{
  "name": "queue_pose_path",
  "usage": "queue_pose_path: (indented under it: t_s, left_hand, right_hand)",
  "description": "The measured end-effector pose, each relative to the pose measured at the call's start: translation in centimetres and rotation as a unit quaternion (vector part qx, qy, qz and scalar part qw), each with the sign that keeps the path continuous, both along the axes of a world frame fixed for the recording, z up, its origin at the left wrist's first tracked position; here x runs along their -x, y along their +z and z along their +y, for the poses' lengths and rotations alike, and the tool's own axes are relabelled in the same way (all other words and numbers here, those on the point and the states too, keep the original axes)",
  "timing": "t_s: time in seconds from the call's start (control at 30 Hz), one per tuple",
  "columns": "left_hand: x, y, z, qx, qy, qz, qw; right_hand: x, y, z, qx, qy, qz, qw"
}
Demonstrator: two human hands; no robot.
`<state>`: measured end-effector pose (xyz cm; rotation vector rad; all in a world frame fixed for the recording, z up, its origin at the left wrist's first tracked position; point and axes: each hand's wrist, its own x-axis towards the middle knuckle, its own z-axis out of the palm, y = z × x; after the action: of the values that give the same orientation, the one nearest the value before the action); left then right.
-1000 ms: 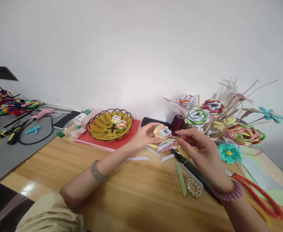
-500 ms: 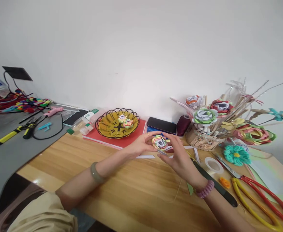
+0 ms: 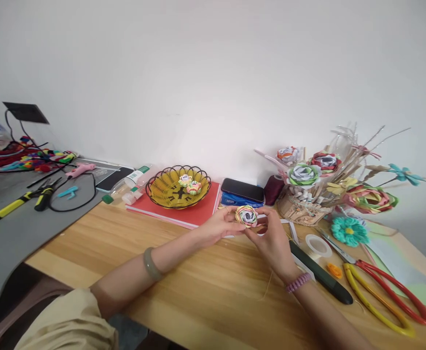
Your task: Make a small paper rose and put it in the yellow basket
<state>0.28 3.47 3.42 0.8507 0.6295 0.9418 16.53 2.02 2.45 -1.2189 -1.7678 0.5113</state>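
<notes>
A small paper rose (image 3: 247, 216) of pink, green and white strips is held above the wooden table (image 3: 183, 287) between both hands. My left hand (image 3: 218, 226) pinches it from the left, a green bangle on that wrist. My right hand (image 3: 271, 239) closes round it from below and the right, with a purple bead bracelet at the wrist. A thin thread (image 3: 267, 290) trails down by the right wrist. Loose paper strips lie under the hands.
A yellow wire basket (image 3: 178, 187) with two small paper roses sits on a red folder (image 3: 187, 210). A phone (image 3: 242, 189) and a dark thread spool (image 3: 273, 188) are behind the hands. A bouquet of paper flowers (image 3: 320, 187), a tape roll (image 3: 317, 245) and red-and-yellow scissors (image 3: 387, 296) lie right. Tools lie on a grey mat (image 3: 12, 228) left.
My right hand has come in from the right and closed onto the rose, which has dropped a little lower. The view has shifted so things sit further right.
</notes>
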Motion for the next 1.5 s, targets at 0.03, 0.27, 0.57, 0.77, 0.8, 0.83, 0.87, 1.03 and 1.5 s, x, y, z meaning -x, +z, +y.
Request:
queue_pose_path:
  t_s: [0.03, 0.27, 0.57, 0.77, 0.8, 0.83, 0.87, 1.03, 1.5]
  left_hand:
    - [-0.1, 0.0, 0.0, -0.003, 0.007, 0.003, 1.000]
    - [0.2, 0.1, 0.2, -0.006, 0.041, 0.032, 0.999]
    - [-0.2, 0.5, -0.1, -0.004, 0.021, 0.039, 0.999]
    - [-0.1, 0.4, -0.1, -0.007, 0.000, 0.026, 1.000]
    - [0.0, 0.4, 0.0, -0.009, -0.008, 0.020, 1.000]
    - [0.1, 0.3, 0.1, -0.010, -0.015, 0.015, 1.000]
    - [0.1, 0.3, 0.1, -0.011, -0.022, 0.010, 1.000]
    - [0.2, 0.2, 0.4, -0.011, -0.019, 0.006, 1.000]
    - [-0.7, 0.0, -0.1, -0.053, 0.051, 0.067, 0.995]
  right_hand:
    - [0.1, 0.0, -0.1, 0.012, 0.008, 0.009, 1.000]
    - [-0.4, 0.6, -0.7, 0.110, 0.086, 0.111, 0.984]
    - [-0.4, 1.3, -1.0, 0.155, 0.100, 0.187, 0.965]
    - [-0.6, 0.9, -0.7, 0.164, 0.095, 0.210, 0.959]
    - [-0.6, 0.9, -0.7, 0.164, 0.092, 0.215, 0.958]
    - [-0.7, 0.9, -0.6, 0.165, 0.089, 0.219, 0.958]
    - [-0.7, 0.8, -0.6, 0.165, 0.087, 0.221, 0.957]
    - [-0.8, 0.9, -0.7, 0.163, 0.083, 0.219, 0.959]
    - [-0.2, 0.7, -0.8, 0.136, 0.063, 0.182, 0.972]
